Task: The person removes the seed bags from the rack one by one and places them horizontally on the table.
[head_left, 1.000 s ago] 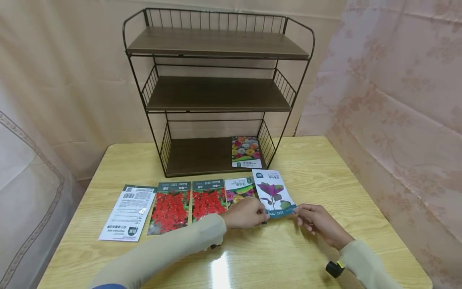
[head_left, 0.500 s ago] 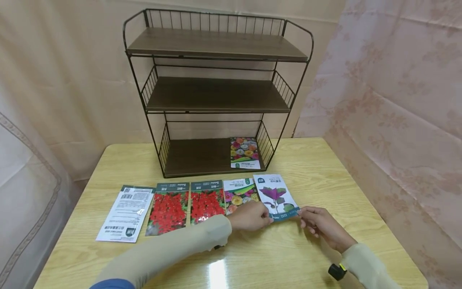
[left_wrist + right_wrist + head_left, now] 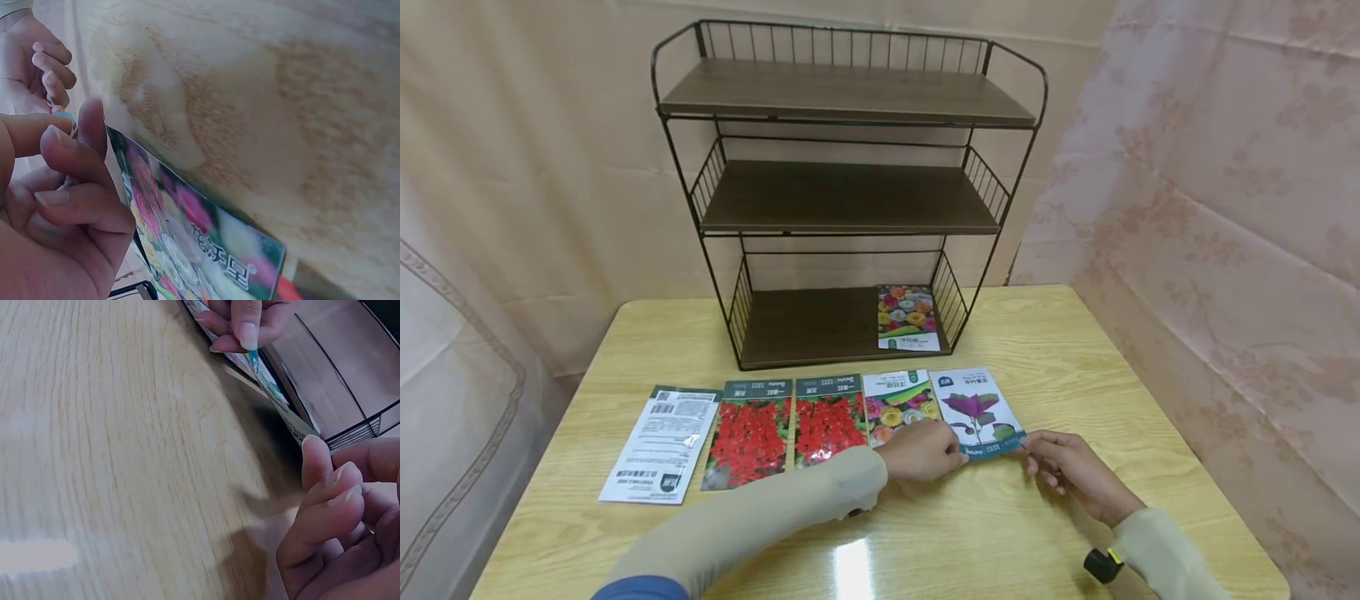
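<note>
One flower packet (image 3: 908,317) is lying on the rack (image 3: 820,327) (bottom shelf); before it, the purple-plant packet (image 3: 976,412) is being pinched by the left hand (image 3: 925,450), the right hand (image 3: 1067,467) curled beside it; four packets (image 3: 775,425) are waiting alongside.

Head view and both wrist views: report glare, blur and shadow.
Head view: sharp, with a white glare streak on the table. Left wrist view: the flower packet is soft and out of focus. Right wrist view: the right hand casts a dark shadow; pale glare at lower left.
</note>
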Demonstrator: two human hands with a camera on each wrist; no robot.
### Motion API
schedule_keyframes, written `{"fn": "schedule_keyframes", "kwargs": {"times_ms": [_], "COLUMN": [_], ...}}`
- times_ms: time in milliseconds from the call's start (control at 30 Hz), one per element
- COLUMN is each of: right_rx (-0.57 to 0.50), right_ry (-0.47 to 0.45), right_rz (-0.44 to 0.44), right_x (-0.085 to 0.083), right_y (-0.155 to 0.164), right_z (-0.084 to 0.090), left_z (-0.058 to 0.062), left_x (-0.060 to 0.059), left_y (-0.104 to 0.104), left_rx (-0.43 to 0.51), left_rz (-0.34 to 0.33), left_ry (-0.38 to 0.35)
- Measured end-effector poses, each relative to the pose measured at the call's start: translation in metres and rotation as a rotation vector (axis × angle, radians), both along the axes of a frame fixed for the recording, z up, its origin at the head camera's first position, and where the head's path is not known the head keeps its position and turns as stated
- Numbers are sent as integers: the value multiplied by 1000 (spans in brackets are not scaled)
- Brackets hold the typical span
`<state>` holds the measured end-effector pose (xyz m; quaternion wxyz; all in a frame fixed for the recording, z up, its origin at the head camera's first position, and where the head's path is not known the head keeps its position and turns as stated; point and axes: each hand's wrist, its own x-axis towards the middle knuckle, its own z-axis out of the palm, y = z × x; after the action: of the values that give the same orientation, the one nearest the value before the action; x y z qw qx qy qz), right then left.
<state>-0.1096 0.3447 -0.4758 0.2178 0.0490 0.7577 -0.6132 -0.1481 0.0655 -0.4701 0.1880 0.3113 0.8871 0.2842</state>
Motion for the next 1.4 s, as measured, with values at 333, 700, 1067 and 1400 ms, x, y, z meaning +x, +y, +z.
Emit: {"fn": "schedule_keyframes", "kwargs": {"times_ms": [333, 700, 1067, 1400], "right_rx": [-49, 70, 127, 65], "right_ry": [0, 0, -15, -13], "right_rz": [31, 92, 108, 98], "right_x": [0, -2, -7, -35], "right_y": [5, 5, 2, -12], "right_z": [-7, -6, 1, 10], "left_z": [-4, -2, 5, 10], "left_x": [-1, -2, -14, -49], "left_y": [5, 1, -16, -51], "left_rx": [-4, 19, 111, 220], "left_rz": [22, -3, 27, 178], "left_ry": [3, -18, -96, -179]}}
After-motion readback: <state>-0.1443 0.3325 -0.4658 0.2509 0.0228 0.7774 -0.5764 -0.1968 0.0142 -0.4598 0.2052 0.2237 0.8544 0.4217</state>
